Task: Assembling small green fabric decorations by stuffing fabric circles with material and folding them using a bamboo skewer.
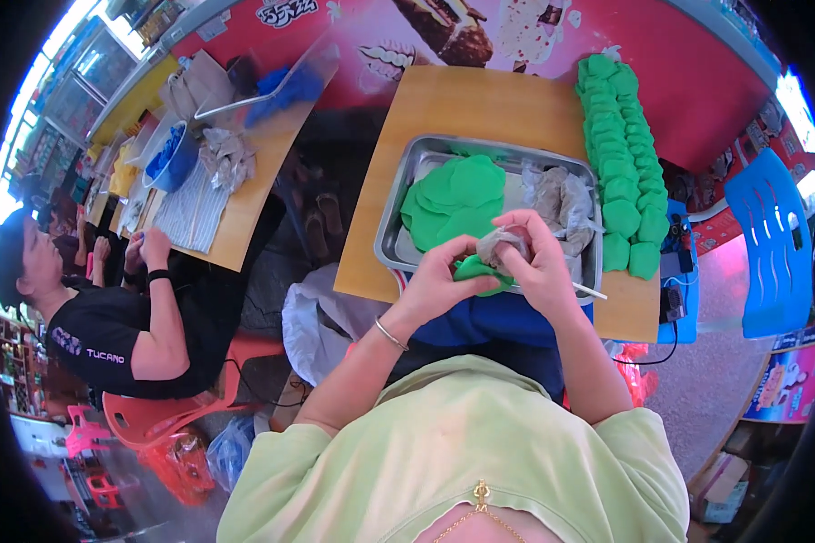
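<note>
In the head view, the only one we have, we see both forearms reaching up from the lower edge and converging over the front of a metal tray (385,237). The left hand (433,282) comes in at a slant, thumb and fingers nearly closed on a limp, smooth green disc (474,269). The right hand (543,271) bends inward beside it, fingers curled and pinched around a soft grey-brown lump (498,244) just above the disc (whether the two touch, we cannot tell). Both held pieces are over the tray's near rim. Inside the tray, we find a flat, overlapping pile of matte green rounds (457,195) on the left and a crumpled clear plastic bag (561,204) with grey-brown contents on the right. A slim white stick (590,290) juts past the near-right corner. On the smooth wooden table (471,100), plump green pieces (620,176) stand in long, bumpy rows.
</note>
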The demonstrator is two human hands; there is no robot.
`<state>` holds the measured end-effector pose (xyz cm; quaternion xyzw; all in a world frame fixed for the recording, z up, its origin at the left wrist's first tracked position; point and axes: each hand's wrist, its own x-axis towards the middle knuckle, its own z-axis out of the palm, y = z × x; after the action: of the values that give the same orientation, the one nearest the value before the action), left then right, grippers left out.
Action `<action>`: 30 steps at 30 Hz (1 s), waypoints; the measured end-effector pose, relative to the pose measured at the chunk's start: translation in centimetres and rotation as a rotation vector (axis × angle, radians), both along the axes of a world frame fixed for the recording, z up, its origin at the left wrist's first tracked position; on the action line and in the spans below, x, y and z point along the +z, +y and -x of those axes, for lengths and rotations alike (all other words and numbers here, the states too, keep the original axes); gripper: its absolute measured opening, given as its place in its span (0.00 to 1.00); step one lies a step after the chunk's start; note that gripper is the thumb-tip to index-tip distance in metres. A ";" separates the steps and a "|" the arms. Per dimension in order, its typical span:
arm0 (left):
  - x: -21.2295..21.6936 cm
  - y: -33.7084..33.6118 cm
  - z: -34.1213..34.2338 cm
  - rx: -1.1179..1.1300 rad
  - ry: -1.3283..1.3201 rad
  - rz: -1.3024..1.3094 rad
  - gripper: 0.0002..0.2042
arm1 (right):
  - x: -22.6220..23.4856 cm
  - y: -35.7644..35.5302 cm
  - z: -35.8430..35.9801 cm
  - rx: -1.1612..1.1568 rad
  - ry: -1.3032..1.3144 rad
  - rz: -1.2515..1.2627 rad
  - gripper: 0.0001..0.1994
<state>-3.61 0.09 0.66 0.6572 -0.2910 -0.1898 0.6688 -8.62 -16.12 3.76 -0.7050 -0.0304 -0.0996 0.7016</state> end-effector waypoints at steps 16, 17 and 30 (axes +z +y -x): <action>-2.9 1.4 -6.0 0.146 -0.201 -0.225 0.07 | -1.9 0.0 -5.6 0.075 -0.083 0.638 0.12; -2.9 1.4 -6.1 0.142 -0.192 -0.223 0.07 | -2.0 -0.1 -5.7 0.106 -0.069 0.651 0.12; -3.7 0.9 -7.0 0.055 -0.527 -0.367 0.04 | -2.4 -0.3 -5.5 0.040 0.065 0.474 0.07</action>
<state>3.36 0.98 -3.05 0.8011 -0.3972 -0.0442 0.4456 -3.08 -16.41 1.36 -0.8521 -0.0443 -0.0529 0.5189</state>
